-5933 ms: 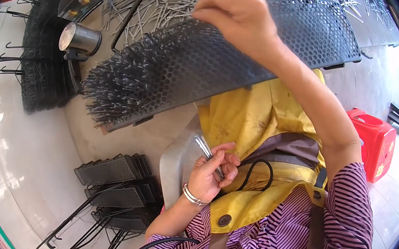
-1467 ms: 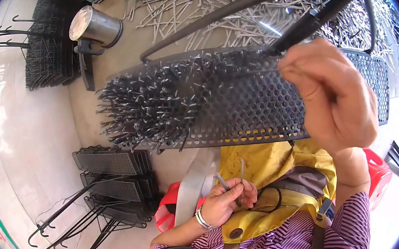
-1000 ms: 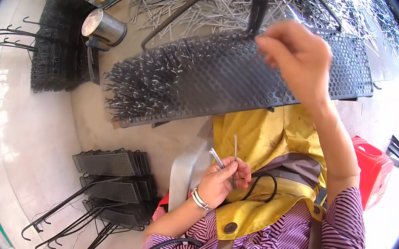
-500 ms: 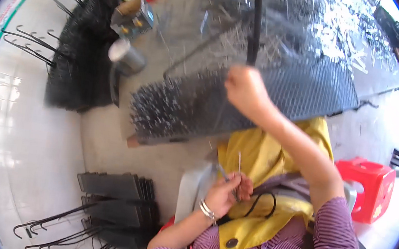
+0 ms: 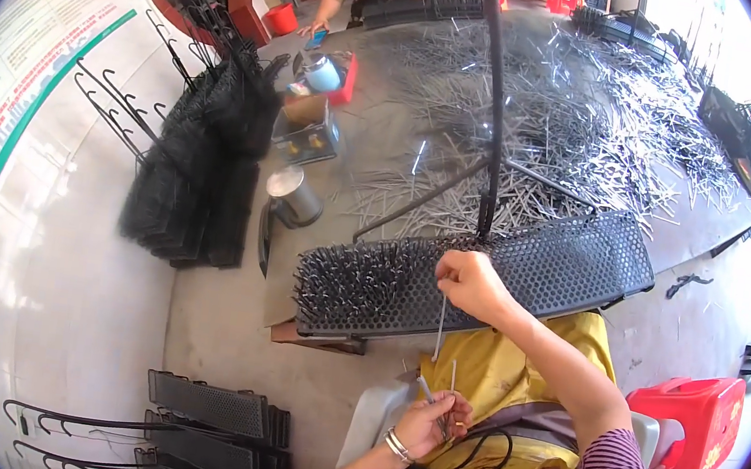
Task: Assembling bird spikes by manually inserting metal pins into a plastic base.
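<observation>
A long black perforated rack (image 5: 579,255) lies in front of me, its left part thick with upright dark bristle-like strips (image 5: 346,282). My right hand (image 5: 474,286) is over the middle of the rack, beside the bristled part, with its fingertips closed in a pinch. From them a thin grey strip (image 5: 440,327) hangs down past the rack's near edge. Lower down, above the yellow apron (image 5: 508,373), my left hand (image 5: 432,424) is closed on a few thin grey strips (image 5: 424,389) that stick up from its fingers. How many it holds is hidden.
Loose grey strips (image 5: 540,114) cover the table beyond the rack. A black upright rod (image 5: 497,71) rises behind my right hand. A metal mug (image 5: 296,195) and small boxes (image 5: 308,133) stand left. Hooked black racks (image 5: 209,444) sit lower left, a red stool (image 5: 689,428) right.
The view has tilted up, so a person across the table now shows. A thin strip is now visible hanging from my right hand. My left hand still holds its strips.
</observation>
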A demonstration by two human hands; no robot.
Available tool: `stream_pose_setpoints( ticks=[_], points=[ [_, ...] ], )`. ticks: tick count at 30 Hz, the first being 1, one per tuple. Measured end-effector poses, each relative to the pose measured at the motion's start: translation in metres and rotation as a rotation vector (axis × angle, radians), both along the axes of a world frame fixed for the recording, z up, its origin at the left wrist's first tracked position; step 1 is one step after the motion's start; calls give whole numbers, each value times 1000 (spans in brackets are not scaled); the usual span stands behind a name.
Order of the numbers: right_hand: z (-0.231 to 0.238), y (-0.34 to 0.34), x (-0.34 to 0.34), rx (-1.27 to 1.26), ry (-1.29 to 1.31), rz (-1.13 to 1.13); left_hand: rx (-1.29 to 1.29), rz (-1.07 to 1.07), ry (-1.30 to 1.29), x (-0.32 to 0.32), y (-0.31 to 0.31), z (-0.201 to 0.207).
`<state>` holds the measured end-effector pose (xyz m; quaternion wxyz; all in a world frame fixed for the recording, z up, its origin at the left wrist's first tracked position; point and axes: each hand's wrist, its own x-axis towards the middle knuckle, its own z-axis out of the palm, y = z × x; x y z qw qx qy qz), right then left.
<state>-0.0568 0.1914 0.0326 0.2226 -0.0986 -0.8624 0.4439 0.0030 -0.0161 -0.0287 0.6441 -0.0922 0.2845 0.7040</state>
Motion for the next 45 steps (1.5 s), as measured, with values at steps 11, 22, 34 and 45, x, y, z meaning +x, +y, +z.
stream_pose_setpoints(
  ticks=[11, 22, 34, 45],
  points=[
    [8, -1, 1, -594, -202, 95, 1, 18, 13, -2, 2, 1],
    [16, 12, 32, -457, 229, -311, -35, 73, 33, -9, 3, 12],
    [16, 3, 5, 284, 556, -296, -109, 85, 21, -2, 1, 20],
    [28, 5, -19, 366, 539, 45, -79, 62, -22, -3, 1, 22]
  ],
)
